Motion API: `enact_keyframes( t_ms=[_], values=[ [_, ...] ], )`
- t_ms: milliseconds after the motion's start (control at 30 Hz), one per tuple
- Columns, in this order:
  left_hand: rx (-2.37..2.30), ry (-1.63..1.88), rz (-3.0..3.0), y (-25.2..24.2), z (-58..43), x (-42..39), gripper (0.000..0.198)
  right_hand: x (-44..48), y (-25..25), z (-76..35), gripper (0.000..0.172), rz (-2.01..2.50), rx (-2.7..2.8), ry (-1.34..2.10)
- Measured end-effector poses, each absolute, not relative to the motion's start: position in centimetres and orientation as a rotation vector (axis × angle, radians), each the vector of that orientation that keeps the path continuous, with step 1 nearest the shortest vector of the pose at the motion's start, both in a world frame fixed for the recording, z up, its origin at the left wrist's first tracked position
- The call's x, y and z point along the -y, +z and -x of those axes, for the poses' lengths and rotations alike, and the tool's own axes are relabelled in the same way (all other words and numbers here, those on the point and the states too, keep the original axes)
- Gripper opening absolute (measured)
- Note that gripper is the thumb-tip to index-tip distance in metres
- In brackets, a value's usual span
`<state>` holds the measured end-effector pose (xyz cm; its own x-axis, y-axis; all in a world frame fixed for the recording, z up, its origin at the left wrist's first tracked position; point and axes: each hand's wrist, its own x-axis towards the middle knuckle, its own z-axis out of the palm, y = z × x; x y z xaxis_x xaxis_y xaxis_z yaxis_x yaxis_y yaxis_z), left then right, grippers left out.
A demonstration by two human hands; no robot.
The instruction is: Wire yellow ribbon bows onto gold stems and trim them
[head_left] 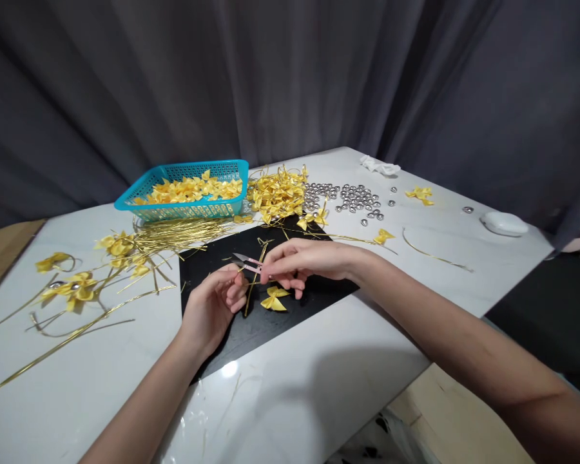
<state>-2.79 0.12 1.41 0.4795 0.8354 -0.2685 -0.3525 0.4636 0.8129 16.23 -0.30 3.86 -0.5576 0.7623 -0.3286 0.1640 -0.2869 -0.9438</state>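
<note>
My right hand (294,263) is closed around a small pair of thread snips (249,261), whose pointed blades reach left over my left hand. The fingers of my left hand (218,296) are pinched together just under the blades, on a thin gold tie (240,271) that is mostly hidden. Below my right hand a yellow ribbon bow (274,299) lies on the black mat (236,335). Gold wire ties (250,298) lie on the mat between my hands.
A blue basket (188,209) of yellow bows stands at the back left. Near it are a bundle of gold ties (178,236), a heap of tied bows (278,193) and silver beads (357,198). A white dish (504,223) sits at the right.
</note>
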Motion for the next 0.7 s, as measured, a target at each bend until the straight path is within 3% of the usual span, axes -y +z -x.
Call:
enact_keyframes(
  t_ms=[300,500,700],
  values=[
    [-0.79,0.779,-0.991,0.6,2.5,0.0,0.019,-0.4,4.7,-18.3,0.029,0.716,1.205,2.028],
    [-0.839,0.736,-1.197,-0.2,2.2,0.2,0.018,0.1,4.4,-16.7,0.055,0.675,1.169,2.216],
    [-0.8,0.644,-1.368,-0.3,2.3,0.2,0.023,0.8,3.9,-15.2,0.044,0.784,1.35,2.157]
  ],
)
